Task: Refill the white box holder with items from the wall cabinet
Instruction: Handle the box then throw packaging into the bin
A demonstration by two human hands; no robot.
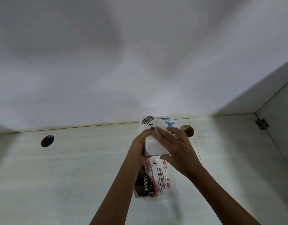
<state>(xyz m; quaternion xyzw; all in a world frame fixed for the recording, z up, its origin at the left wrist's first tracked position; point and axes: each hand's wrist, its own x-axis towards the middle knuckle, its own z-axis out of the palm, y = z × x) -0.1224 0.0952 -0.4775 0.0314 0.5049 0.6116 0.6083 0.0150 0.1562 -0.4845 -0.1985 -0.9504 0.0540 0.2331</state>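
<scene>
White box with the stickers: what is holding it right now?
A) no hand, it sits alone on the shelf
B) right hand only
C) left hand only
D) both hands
D: the left hand grips the left side of the white box, while the right hand holds it from the right, fingers across its top.

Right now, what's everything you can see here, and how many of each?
white box: one, white with stickers, centre, held between both hands.
tissue packet: one, clear with red hearts, just below the box.
Dove packet: one, dark with red trim, left of the tissue packet.
round holes: two, dark, in the pale panel either side of the box.
hinge: one, grey metal, right corner.
left hand: one, grips the box's left side.
right hand: one, fingers over the box's top.
</scene>
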